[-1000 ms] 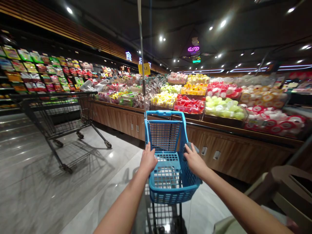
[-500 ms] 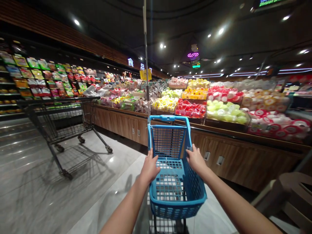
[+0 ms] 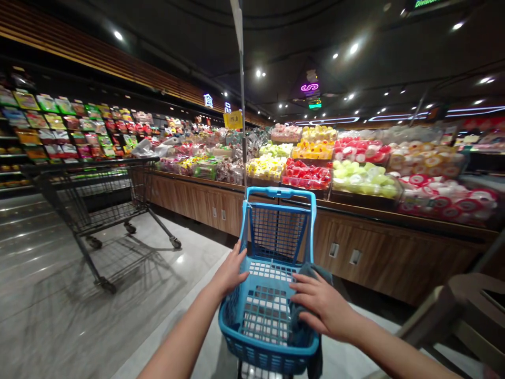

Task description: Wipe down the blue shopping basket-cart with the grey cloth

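A small blue plastic shopping cart (image 3: 272,192) stands in front of me, its basket lattice-walled with nothing seen lying in it. My left hand (image 3: 231,269) holds the basket's left rim, thumb on the inner side and fingers along the edge. Over the right rim drapes a dark grey-blue cloth (image 3: 311,271), part of it hanging outside below the rim. My right hand (image 3: 325,305) lies on this cloth, its slightly bent fingers pressing it against the inner right wall. A thin pole with a yellow price sign (image 3: 233,120) rises behind the cart's left side.
A large dark metal shopping cart (image 3: 102,210) stands to the left on the shiny floor (image 3: 158,295). Wood-fronted display counters (image 3: 189,202) heaped with wrapped sweets (image 3: 307,173) run across ahead. Packet shelves (image 3: 59,126) line the left wall. A brown-grey object (image 3: 473,310) is at the right edge.
The blue cart's basket has swung leftward and nearer. My right hand has come down and back along the right rim, and the cloth now shows beneath it. My left hand has shifted slightly left.
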### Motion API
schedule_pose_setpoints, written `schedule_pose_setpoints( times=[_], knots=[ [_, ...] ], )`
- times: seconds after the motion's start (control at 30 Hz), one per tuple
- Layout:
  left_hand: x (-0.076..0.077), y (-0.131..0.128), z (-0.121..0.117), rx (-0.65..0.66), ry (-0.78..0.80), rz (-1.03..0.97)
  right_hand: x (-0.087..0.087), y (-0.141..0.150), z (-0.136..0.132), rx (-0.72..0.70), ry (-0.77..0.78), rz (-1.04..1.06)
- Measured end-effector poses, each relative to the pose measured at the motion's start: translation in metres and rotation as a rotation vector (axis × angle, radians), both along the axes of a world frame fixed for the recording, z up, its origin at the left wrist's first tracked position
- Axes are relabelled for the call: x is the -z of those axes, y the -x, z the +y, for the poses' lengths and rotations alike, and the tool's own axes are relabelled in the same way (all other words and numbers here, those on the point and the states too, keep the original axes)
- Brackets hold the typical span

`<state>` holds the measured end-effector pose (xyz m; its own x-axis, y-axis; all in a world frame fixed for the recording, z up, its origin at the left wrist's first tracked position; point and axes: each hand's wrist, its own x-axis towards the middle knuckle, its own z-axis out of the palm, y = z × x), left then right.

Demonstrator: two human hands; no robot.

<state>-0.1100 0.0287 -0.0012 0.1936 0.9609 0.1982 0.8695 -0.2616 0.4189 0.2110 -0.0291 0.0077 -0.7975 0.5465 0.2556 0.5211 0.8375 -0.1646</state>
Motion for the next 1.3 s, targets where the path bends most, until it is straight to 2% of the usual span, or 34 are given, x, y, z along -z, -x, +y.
schedule_pose_setpoints(
  times=[0.07,0.17,0.33,0.43,0.6,0.7,0.8,0.87,0.97,1.1,1.2,1.3],
  knots=[
    [0.0,0.002,0.0,0.028,0.01,-0.019,-0.012,-0.004,0.014,-0.014,0.013,-0.023],
    [0.0,0.002,0.0,0.048,0.017,-0.042,-0.023,-0.011,0.048,0.061,0.009,-0.03],
    [0.002,-0.004,0.004,0.031,-0.001,-0.089,-0.034,-0.016,0.104,0.158,-0.036,-0.091],
    [0.004,-0.008,0.006,-0.004,-0.033,-0.119,-0.034,-0.008,0.121,0.21,-0.056,-0.13],
    [0.006,-0.006,0.007,-0.019,-0.045,-0.126,-0.028,0.008,0.112,0.231,-0.125,-0.097],
    [0.005,0.0,0.006,-0.008,-0.031,-0.111,-0.028,0.01,0.107,0.303,-0.226,-0.064],
    [0.002,0.004,0.006,-0.008,-0.007,-0.069,-0.032,0.007,0.118,0.371,-0.28,-0.057],
    [0.001,0.003,0.007,-0.009,0.004,-0.042,-0.035,0.003,0.128,0.381,-0.229,-0.067],
    [0.001,0.0,0.009,-0.016,0.0,-0.029,-0.037,0.002,0.13,0.245,-0.121,-0.108],
    [-0.001,0.0,0.01,-0.016,0.005,-0.008,-0.033,0.008,0.102,-0.004,-0.063,-0.102],
    [-0.004,0.005,0.008,0.006,0.009,0.012,-0.032,0.006,0.082,-0.095,-0.049,-0.081],
    [-0.006,0.011,0.005,0.022,0.025,0.007,-0.037,-0.009,0.086,-0.111,-0.039,-0.08]
  ],
)
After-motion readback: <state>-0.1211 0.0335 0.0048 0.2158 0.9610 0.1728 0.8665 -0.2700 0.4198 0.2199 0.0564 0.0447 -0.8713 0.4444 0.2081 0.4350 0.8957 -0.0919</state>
